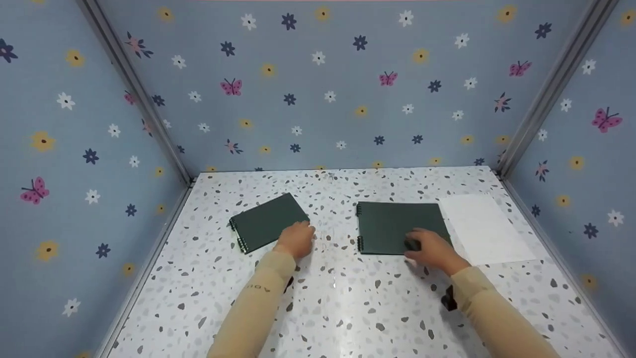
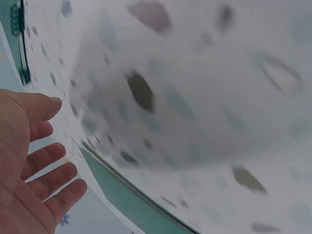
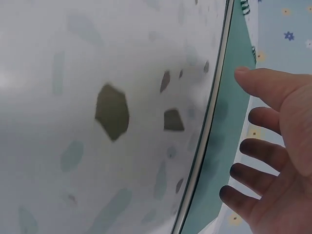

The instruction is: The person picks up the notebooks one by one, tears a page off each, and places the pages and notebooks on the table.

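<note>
Two dark green ring-bound notebooks lie on the speckled table. My left hand [image 1: 296,239] is beside the lower right corner of the left notebook [image 1: 268,221], which lies at a slant. In the left wrist view its fingers are loosely bent with nothing between them, and the edge of that notebook [image 2: 131,195] runs below. My right hand [image 1: 428,247] hovers over the lower right part of the right notebook [image 1: 392,223]. The right wrist view shows spread, relaxed fingers, nothing held, above the green cover [image 3: 229,107].
A white sheet of paper [image 1: 487,228] lies right of the right notebook, meeting its side. Blue flowered panels [image 1: 343,99] enclose the table [image 1: 338,308] at the back and both sides, with metal posts [image 1: 541,99] in the corners.
</note>
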### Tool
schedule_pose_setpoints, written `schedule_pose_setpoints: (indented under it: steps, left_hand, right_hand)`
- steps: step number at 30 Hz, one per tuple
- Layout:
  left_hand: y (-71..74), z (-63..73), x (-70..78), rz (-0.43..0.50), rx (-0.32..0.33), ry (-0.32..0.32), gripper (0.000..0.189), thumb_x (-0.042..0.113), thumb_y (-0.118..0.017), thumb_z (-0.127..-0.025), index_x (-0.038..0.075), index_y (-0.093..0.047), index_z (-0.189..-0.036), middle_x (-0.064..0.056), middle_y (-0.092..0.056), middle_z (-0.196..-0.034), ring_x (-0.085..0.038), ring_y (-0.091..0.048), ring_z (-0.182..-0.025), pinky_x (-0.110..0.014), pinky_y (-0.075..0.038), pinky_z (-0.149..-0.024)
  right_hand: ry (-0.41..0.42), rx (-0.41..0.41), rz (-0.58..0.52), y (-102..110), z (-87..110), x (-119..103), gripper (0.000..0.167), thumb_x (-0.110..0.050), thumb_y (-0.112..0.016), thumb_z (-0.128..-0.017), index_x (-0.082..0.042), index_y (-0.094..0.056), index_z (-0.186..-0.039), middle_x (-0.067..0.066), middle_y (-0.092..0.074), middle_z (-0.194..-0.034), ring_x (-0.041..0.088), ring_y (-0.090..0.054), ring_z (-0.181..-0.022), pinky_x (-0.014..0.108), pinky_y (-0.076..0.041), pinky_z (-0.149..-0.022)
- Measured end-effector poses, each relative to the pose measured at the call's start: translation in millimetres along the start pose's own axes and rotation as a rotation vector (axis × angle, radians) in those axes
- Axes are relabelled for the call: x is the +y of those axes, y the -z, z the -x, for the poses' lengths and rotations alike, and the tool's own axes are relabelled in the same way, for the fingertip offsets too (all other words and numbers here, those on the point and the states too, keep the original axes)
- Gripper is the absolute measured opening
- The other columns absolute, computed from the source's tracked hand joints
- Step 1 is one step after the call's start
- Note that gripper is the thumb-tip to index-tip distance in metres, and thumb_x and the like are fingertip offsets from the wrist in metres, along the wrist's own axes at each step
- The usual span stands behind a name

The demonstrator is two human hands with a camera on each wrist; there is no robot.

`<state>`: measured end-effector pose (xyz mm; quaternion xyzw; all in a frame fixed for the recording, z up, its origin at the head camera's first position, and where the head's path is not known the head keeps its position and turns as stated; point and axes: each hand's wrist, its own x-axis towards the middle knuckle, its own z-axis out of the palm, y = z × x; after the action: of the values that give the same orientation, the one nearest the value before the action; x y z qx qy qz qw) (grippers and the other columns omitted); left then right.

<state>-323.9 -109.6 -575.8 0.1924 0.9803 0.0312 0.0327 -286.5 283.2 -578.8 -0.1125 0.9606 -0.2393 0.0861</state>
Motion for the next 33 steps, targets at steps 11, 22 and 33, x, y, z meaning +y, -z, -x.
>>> schedule_pose_setpoints:
  steps: [11,22,33]
  left_hand:
    - [9.2,30.9,-81.5,0.05,-0.076,0.244,0.04,0.007,-0.073,-0.1,-0.007,-0.066,-0.138,-0.032,-0.064,-0.139,-0.051,-0.064,-0.127,-0.065,-0.057,-0.106]
    - [4.1,44.1,-112.1,0.122,-0.154,0.362,0.045,0.008,-0.068,-0.102,-0.01,-0.062,-0.143,-0.038,-0.062,-0.14,-0.055,-0.064,-0.129,-0.067,-0.055,-0.109]
    - [5.8,58.1,-119.4,0.133,-0.142,0.273,0.033,0.0,-0.069,-0.1,-0.009,-0.072,-0.131,-0.033,-0.07,-0.132,-0.051,-0.066,-0.127,-0.064,-0.053,-0.112]
  right_hand:
    - [0.083,0.025,0.014,-11.8,7.1,-28.6,0.058,-0.025,-0.081,-0.099,-0.001,-0.065,-0.149,0.029,-0.051,-0.162,0.051,-0.05,-0.15,0.066,-0.043,-0.122]
    - [0.135,0.026,0.007,-18.7,11.7,-46.0,0.056,-0.024,-0.08,-0.1,-0.003,-0.065,-0.15,0.028,-0.053,-0.161,0.051,-0.052,-0.148,0.066,-0.045,-0.12]
    - [0.155,0.017,0.001,-28.7,14.3,-57.6,0.055,-0.025,-0.08,-0.101,-0.004,-0.065,-0.149,0.028,-0.054,-0.16,0.05,-0.052,-0.147,0.065,-0.044,-0.122]
